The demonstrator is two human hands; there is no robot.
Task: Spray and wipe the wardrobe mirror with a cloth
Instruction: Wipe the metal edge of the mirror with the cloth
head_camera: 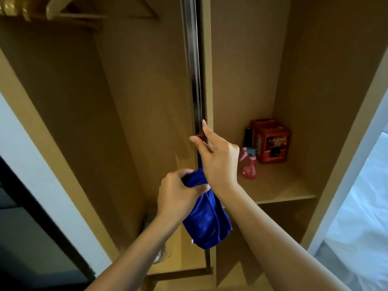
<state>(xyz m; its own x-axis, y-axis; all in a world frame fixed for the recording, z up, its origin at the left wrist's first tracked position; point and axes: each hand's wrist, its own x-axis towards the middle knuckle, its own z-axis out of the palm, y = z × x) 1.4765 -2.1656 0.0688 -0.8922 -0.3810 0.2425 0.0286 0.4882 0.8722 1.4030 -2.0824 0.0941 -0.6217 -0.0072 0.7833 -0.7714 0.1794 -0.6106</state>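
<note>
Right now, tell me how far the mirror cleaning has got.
Done: cannot tell; the door shows only its edge, so no mirror face is visible. In hand: the left hand grips the blue cloth while the right hand touches the door edge. Left: the pink spray bottle stands unheld on the shelf, so any further spraying and wiping.
</note>
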